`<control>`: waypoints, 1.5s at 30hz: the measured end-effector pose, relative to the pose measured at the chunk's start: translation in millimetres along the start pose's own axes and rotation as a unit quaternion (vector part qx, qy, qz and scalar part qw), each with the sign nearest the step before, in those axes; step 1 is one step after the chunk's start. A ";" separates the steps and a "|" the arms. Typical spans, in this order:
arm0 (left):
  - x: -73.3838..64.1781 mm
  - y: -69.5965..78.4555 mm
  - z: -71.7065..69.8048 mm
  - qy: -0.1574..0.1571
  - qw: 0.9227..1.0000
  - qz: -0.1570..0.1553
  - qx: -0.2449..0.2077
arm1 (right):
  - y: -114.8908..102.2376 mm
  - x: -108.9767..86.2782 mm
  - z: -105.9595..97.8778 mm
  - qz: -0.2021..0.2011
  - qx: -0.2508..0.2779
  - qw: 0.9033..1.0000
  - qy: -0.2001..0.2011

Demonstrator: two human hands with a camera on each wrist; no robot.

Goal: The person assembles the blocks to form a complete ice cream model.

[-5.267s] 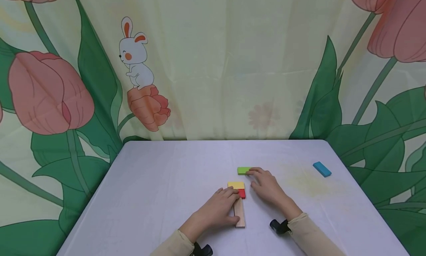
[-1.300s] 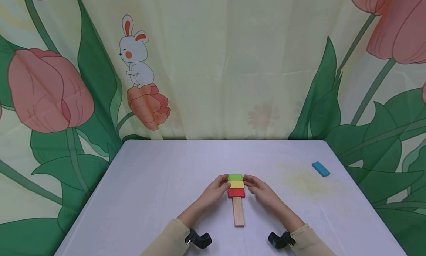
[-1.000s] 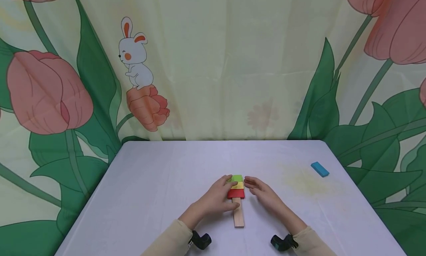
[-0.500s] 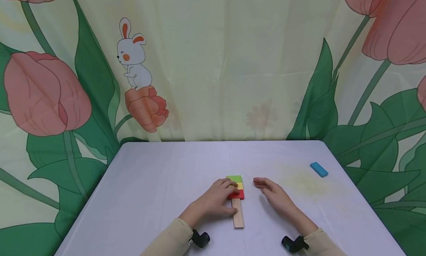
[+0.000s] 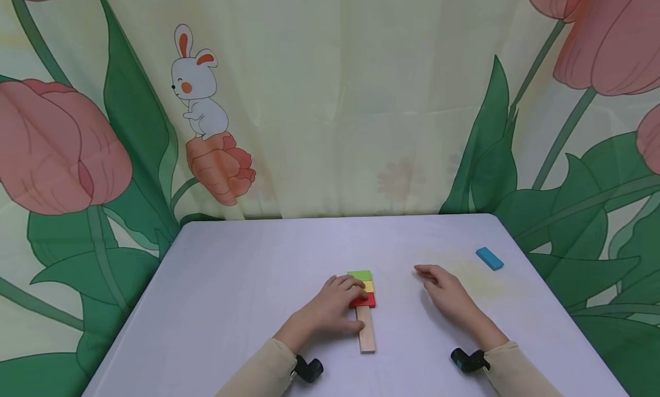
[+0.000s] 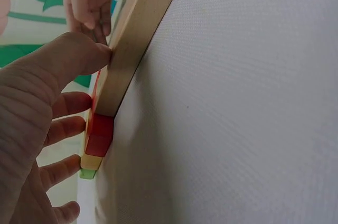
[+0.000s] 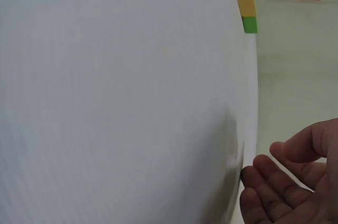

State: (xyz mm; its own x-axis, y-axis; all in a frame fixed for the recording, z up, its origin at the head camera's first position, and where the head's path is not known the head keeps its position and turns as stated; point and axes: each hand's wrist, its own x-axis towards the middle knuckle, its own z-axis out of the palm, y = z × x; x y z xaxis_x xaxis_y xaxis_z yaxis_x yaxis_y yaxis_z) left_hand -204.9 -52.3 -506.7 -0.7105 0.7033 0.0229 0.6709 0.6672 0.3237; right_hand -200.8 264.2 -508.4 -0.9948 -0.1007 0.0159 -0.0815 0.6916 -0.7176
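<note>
Four-part row of wooden blocks lies in front of me in the head view: a plain wooden block [image 5: 366, 337] lengthwise, then a red block [image 5: 368, 300], a yellow block [image 5: 369, 286] and a green block [image 5: 359, 275] crosswise beyond it. My left hand [image 5: 330, 308] rests on the row with spread fingers, thumb at the plain block [image 6: 132, 39] and fingertips over the coloured ones. To the right, my right hand [image 5: 448, 291] hovers apart from the row, fingers relaxed and holding nothing. A blue block [image 5: 489, 258] lies farther right.
All the blocks lie on a table with a white cloth [image 5: 247, 271]. Behind it hangs a curtain [image 5: 319, 128] printed with tulips and a rabbit. A black wrist camera [image 5: 469, 361] sits on the right wrist, another [image 5: 309, 370] on the left.
The green block, earlier off to the right under the right hand, now lines up beyond the yellow one. The left hand has shifted onto the row; the right hand has moved away rightward.
</note>
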 end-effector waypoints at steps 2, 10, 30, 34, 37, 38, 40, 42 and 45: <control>0.4 -0.4 0.6 0.003 1.000 0.004 0.001 | 2.4 2.0 -7.6 0.009 -0.017 1.000 -0.001; -0.5 -2.1 1.6 0.002 1.000 -0.006 0.010 | 18.2 7.6 -35.6 0.044 -0.062 0.997 0.013; -2.1 4.7 -1.0 -0.004 1.000 -0.006 0.010 | 59.6 -1.8 -87.1 0.170 -0.120 0.977 0.055; -2.9 4.6 -1.6 -0.004 1.000 -0.007 0.007 | 61.7 -1.4 -86.7 0.171 -0.131 0.975 0.050; -3.6 4.5 -1.7 -0.001 1.000 -0.007 0.006 | 62.5 -0.4 -85.4 0.171 -0.137 0.974 0.053; -3.6 4.2 -1.3 0.001 1.000 -0.006 0.006 | 62.6 0.1 -85.0 0.171 -0.140 0.974 0.055; -3.5 3.9 -1.1 0.003 1.000 -0.006 0.007 | 62.9 1.3 -84.3 0.169 -0.142 0.974 0.057; -3.4 3.6 -1.0 0.004 1.000 -0.006 0.006 | 62.8 2.9 -83.6 0.166 -0.141 0.974 0.058; -3.2 2.7 -0.8 0.000 1.000 -0.010 0.005 | 62.5 5.1 -81.6 0.158 -0.138 0.976 0.057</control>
State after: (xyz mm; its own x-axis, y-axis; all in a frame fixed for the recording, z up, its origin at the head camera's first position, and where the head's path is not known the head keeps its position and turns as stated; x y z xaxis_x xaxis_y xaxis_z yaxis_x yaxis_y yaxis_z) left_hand -201.0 -52.9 -505.1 -0.7234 0.6903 0.0158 0.6589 0.6832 0.3148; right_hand -215.9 365.3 -496.3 -0.9720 0.2185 -0.0863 0.2326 0.8434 -0.4844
